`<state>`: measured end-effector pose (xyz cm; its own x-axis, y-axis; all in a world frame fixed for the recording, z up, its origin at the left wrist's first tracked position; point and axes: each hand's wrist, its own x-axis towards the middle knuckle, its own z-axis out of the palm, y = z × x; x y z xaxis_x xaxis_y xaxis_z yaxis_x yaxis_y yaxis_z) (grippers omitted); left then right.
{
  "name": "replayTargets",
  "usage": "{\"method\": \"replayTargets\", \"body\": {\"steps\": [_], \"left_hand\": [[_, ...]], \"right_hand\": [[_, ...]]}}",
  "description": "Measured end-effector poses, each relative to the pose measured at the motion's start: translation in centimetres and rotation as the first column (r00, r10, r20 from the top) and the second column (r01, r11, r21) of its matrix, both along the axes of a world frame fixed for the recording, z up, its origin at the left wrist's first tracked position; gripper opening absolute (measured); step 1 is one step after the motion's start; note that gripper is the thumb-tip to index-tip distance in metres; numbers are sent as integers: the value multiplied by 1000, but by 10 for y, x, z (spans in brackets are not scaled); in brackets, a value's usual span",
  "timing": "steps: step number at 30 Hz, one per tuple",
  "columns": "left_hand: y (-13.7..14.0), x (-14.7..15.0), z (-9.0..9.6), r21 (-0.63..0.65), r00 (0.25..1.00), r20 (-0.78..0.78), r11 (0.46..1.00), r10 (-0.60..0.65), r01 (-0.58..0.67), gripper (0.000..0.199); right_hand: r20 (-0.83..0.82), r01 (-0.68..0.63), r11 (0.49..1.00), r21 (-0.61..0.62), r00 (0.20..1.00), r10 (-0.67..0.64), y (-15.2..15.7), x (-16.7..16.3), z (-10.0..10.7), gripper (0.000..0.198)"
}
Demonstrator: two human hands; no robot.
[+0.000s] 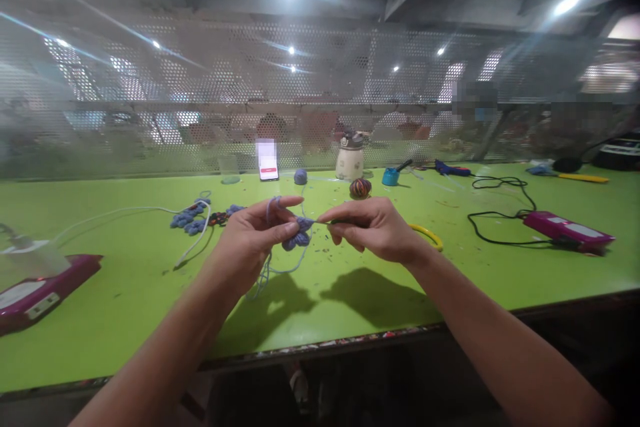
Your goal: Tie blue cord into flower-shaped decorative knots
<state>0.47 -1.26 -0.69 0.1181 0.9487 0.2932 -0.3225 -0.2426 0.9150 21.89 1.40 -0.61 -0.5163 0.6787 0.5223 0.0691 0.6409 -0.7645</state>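
Above the green bench (135, 293), I locate the blue-purple yarn piece (299, 240) between both hands: the left hand (250, 230) pinches it, with a yarn strand (269, 213) over a finger, and the right hand (373, 227) grips a slim tool (323, 222), apparently a hook. I judge a stitch is being worked; the next move calls for steady strand tension. Beyond sit a small yarn ball (301, 177) and a phone (269, 163).

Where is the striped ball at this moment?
In the head view, the striped ball is on the table, right of centre, between the bottle and the right hand.
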Motion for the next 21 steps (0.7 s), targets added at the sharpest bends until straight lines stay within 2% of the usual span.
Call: {"method": "replayTargets", "body": {"steps": [5, 13, 21], "left_hand": [[1, 0, -1, -4, 1000, 10, 1000, -29, 30, 31], [0, -1, 0, -19, 998, 58, 999, -39, 40, 32], [0, 0, 0, -4, 998, 43, 999, -51, 52, 39]], "right_hand": [[-41, -20, 996, -89, 999, 17, 1, -4, -2, 22], [-21, 18, 1000, 7, 1000, -17, 0, -3, 0, 21], [3, 26, 999, 34, 1000, -26, -2, -4, 1, 21]]}}
